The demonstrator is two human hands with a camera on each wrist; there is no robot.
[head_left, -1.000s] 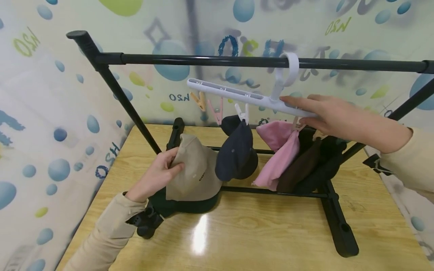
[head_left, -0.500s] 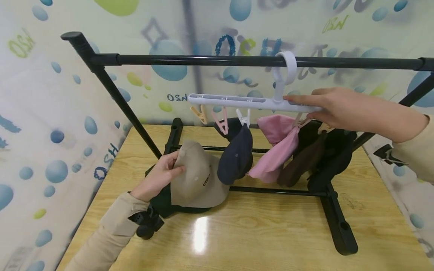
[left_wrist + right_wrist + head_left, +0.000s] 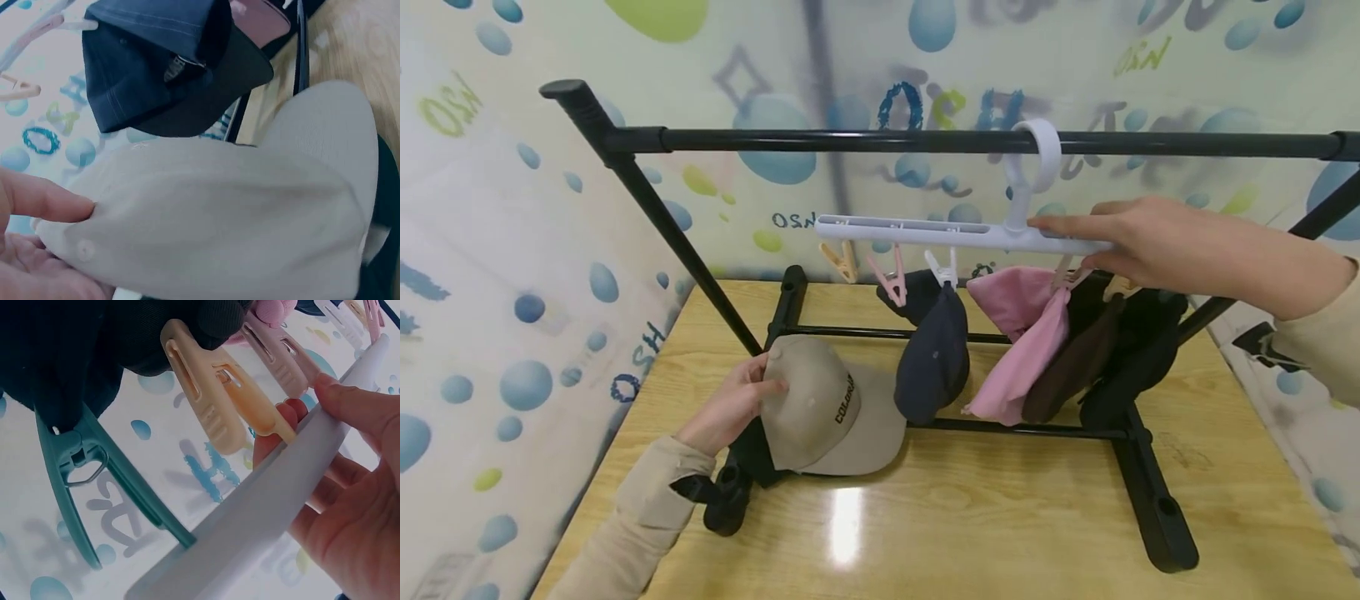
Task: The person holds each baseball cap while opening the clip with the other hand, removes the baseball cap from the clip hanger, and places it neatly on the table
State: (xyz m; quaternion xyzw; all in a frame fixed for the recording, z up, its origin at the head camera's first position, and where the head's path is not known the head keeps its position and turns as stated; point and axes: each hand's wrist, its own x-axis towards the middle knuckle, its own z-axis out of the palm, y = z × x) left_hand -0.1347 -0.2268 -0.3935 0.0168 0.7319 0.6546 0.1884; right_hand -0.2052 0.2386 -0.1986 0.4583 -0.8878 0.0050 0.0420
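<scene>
My left hand (image 3: 730, 406) pinches the back of a beige cap (image 3: 808, 400), thumb on one side and fingers on the other. Its brim points right, with dark lettering on the front. Beneath it a dark green cap (image 3: 384, 187) partly shows. With thumb and fingers, my right hand (image 3: 1165, 246) grips the right part of a white clip hanger (image 3: 925, 233), hooked over the black bar. A navy cap (image 3: 932, 358), a pink cap (image 3: 1018, 358), a brown cap (image 3: 1067, 375) and a black cap (image 3: 1138, 358) hang from its clothespins. A teal clothespin (image 3: 112, 469) holds dark cloth.
A black rack frames the work, with its top bar (image 3: 850, 140) above and feet (image 3: 1157, 508) on the wooden table (image 3: 985, 525). On the hanger's left, an orange clothespin (image 3: 841, 260) and a pink clothespin (image 3: 891, 277) dangle. A patterned curtain (image 3: 512, 250) stands behind.
The hanger has swung from tilted to nearly level under my right hand. My left hand has lowered slightly, and the beige cap's crown has turned, showing more of its lettering.
</scene>
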